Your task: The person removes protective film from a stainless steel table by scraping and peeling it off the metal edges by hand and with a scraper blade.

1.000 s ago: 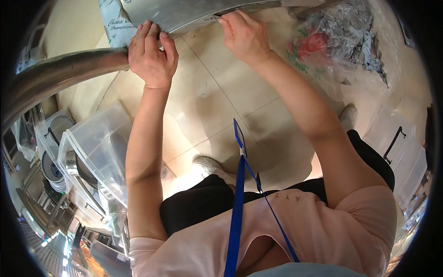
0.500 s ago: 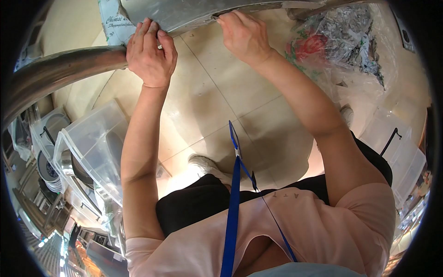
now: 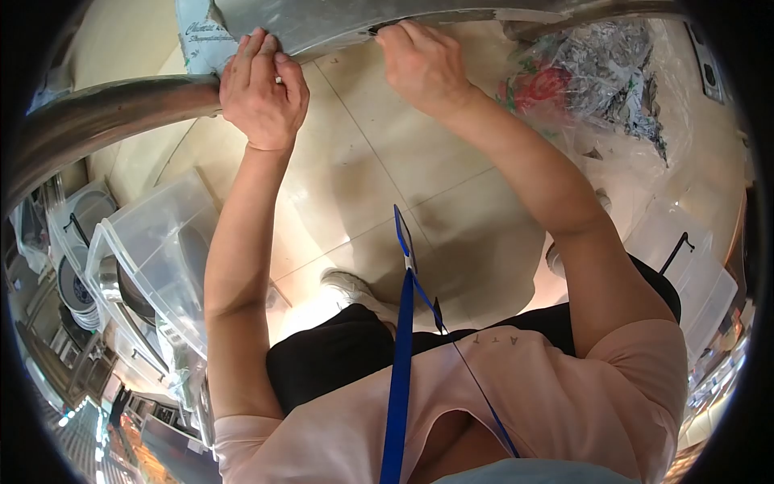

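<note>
At the top of the view a grey metal surface (image 3: 322,20) with a curved edge runs left to right. My left hand (image 3: 264,93) lies at its edge with the fingertips on the metal and the thumb apart, beside a pale printed sheet (image 3: 203,40). A curved metal tube (image 3: 121,109) ends next to this hand. My right hand (image 3: 423,64) is closed at the same edge, fingers pinched by a small dark spot; what they hold, if anything, is hidden.
Clear plastic with crumpled grey scraps (image 3: 617,77) and a red object lies at the upper right. Clear plastic bins stand at the left (image 3: 161,250) and right (image 3: 685,266). My shoe (image 3: 347,282) is on the tiled floor (image 3: 355,161). A blue lanyard (image 3: 401,347) hangs down.
The view has shifted slightly, and more of the metal edge shows at the upper right. My left hand stays in place; my right hand has turned a little at the edge.
</note>
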Available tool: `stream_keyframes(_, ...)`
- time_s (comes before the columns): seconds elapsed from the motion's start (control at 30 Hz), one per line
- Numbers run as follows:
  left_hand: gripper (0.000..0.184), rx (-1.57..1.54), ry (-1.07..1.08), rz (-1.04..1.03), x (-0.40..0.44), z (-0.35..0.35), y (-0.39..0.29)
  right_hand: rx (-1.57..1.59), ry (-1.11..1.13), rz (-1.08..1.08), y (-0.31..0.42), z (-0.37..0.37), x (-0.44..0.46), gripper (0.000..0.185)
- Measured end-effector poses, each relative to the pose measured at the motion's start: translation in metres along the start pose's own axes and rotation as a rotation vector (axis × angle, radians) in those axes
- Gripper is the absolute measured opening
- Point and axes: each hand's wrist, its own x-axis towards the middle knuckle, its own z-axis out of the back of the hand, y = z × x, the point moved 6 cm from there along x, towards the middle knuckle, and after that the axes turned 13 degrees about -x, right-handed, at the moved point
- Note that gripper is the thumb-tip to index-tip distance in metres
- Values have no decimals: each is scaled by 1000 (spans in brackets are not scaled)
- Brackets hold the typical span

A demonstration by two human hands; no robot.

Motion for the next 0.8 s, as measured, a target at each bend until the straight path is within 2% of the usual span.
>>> stream_keyframes(0.13, 15, 10, -8, -20, 0, 0, 1, 7, -4, 20, -1, -1, -1, 9)
stream_keyframes(0.37, 13, -3, -48, -67, -1, 0, 4, 224, 11, -242, -10, 4, -5, 6)
stream_keyframes(0.8, 12, -5, -65, -50, 0, 1, 4, 250, 19, -403, -12, 1, -7, 7)
